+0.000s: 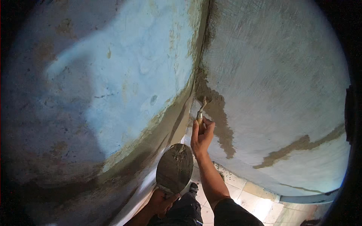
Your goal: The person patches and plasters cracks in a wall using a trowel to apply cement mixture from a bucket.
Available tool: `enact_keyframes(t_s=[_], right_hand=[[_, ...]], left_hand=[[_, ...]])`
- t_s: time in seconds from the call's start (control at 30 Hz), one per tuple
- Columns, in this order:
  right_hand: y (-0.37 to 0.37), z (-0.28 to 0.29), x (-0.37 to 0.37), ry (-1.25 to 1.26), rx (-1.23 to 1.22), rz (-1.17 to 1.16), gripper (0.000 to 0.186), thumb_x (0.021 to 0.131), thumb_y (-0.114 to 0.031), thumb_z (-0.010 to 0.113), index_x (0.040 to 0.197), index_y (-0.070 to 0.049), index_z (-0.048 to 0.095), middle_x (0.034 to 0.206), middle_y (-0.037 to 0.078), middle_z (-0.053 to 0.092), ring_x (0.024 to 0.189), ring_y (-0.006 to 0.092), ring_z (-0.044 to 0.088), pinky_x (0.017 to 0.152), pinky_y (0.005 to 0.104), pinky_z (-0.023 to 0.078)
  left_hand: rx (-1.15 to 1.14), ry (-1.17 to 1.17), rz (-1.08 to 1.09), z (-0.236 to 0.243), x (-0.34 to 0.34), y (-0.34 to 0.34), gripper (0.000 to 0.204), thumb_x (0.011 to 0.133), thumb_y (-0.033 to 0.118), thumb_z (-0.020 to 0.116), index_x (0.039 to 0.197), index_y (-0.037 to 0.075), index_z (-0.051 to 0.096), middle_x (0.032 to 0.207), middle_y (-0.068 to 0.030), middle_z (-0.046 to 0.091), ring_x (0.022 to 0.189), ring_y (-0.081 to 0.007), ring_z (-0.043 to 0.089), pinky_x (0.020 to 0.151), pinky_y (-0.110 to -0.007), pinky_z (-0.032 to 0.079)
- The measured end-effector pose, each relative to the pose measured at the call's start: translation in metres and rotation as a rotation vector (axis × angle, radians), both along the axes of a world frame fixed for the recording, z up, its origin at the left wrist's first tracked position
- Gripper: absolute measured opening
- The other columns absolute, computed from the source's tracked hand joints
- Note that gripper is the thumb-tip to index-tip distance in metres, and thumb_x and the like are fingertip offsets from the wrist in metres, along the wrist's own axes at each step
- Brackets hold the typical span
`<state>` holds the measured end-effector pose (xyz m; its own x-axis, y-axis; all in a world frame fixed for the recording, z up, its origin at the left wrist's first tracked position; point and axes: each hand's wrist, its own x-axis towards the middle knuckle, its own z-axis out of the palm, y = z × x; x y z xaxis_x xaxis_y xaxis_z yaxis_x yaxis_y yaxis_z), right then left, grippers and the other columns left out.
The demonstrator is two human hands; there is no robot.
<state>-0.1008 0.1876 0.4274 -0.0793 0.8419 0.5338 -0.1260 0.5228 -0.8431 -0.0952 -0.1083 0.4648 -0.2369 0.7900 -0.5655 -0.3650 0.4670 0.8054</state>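
My right hand is closed round the wooden handle of a small trowel, raised to the wall near the corner. The trowel's neck is smeared with mortar, and its blade is hard to make out against the dark wet mortar patch on the right wall. Lower and to the left, my left hand grips a dark oval mortar board at its lower end. Some mortar streaks lie on the board's upper part. How the fingers pass behind the board is hidden.
A blue-painted wall with worn, stained plaster stands at left, meeting the grey right wall in a corner. Another damp mortar streak crosses the right wall. Below are light floor tiles and my dark shoe.
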Motion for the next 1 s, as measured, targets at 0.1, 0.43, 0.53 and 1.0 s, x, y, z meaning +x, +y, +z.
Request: enact_keyframes(t_s=[0.1,0.43,0.53,1.0], right_hand=[[0.008,0.01,-0.004,0.057,-0.047,0.083,0.028,0.097,-0.006,0.068,0.115,0.004,0.048,0.097,0.012,0.063,0.077,0.0087,0.056,0.067,0.0237,0.047],[0.016,0.002,-0.017,0.029,-0.013,0.012,0.029,0.097,-0.011,0.068,0.115,0.001,0.05,0.082,0.011,0.062,0.072,0.0099,0.056,0.064,0.0264,0.047],[0.021,0.003,-0.013,0.002,-0.035,0.014,0.029,0.097,-0.011,0.069,0.116,0.001,0.05,0.08,0.01,0.062,0.068,0.0099,0.054,0.062,0.0266,0.046],[0.028,0.007,-0.01,-0.137,0.116,-0.081,0.03,0.096,-0.01,0.069,0.116,0.0,0.048,0.081,0.013,0.062,0.07,0.0118,0.055,0.063,0.0279,0.047]], left_hand=[[-0.103,0.013,-0.056,0.011,-0.003,0.003,0.019,0.097,0.017,0.069,0.082,0.007,0.062,0.058,-0.0023,0.058,0.047,-0.0115,0.056,0.044,-0.032,0.046],[0.066,0.035,-0.003,0.004,0.005,0.0,0.024,0.097,0.028,0.07,0.088,0.007,0.066,0.055,0.0006,0.054,0.043,-0.0088,0.049,0.039,-0.029,0.037],[-0.103,0.021,-0.049,-0.002,0.003,-0.003,0.019,0.097,0.026,0.07,0.091,0.008,0.067,0.056,0.001,0.055,0.044,-0.0088,0.05,0.039,-0.029,0.037],[0.022,0.011,-0.032,0.009,0.005,0.004,0.02,0.097,0.021,0.07,0.086,0.005,0.065,0.058,-0.0042,0.06,0.047,-0.0125,0.057,0.046,-0.032,0.047]])
